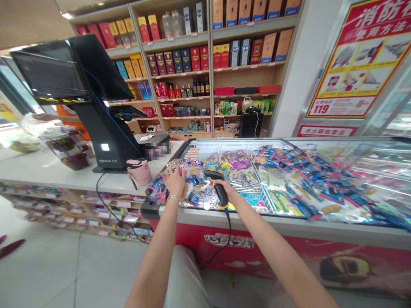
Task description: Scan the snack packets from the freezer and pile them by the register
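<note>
My left hand (175, 181) rests on a heap of snack packets (192, 171) at the left end of the freezer top, its fingers spread over the shiny blue and red wrappers. A bracelet circles that wrist. Closed around the handle of a black and yellow barcode scanner (221, 194) is my right hand (225, 187), just right of the heap. The scanner's head points left over the packets, and its cord hangs down the freezer's red front. Part of the right hand's fingers is hidden behind the handle.
More packets (295, 171) cover the glass-topped freezer (276, 224) to the right. On the counter at left stand a pink cup (139, 171), a checkout monitor (109, 107) and stacked tubs (72, 149). Shelves of boxed bottles (180, 60) line the back. Another person's arm (48, 116) shows behind the monitor.
</note>
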Action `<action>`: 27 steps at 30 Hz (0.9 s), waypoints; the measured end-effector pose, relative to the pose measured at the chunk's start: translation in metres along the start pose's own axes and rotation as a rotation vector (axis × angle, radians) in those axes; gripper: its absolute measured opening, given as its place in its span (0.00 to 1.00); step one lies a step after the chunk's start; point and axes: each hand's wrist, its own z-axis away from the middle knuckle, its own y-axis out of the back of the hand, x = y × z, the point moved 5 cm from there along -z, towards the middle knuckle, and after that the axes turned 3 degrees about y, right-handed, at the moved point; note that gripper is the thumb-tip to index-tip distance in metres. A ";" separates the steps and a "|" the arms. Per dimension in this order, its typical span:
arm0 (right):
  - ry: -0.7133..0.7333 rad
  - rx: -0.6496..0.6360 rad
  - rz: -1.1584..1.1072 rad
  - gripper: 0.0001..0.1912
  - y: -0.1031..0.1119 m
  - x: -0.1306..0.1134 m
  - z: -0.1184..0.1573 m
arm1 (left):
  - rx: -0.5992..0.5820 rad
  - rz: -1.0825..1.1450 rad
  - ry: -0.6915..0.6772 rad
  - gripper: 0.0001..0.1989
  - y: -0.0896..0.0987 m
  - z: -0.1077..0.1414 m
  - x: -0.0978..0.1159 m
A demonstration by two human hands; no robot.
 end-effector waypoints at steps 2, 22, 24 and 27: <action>0.016 0.027 -0.014 0.11 0.005 -0.006 0.004 | 0.033 -0.022 -0.002 0.27 0.007 0.000 0.002; 0.370 0.477 -0.002 0.11 0.217 -0.173 0.150 | -0.029 0.279 -0.442 0.23 0.002 0.107 0.259; 0.364 0.539 0.010 0.11 0.240 -0.180 0.165 | -0.099 0.301 -0.489 0.23 -0.012 0.121 0.288; 0.385 0.592 0.020 0.12 0.271 -0.185 0.182 | -0.221 0.314 -0.531 0.22 -0.037 0.139 0.328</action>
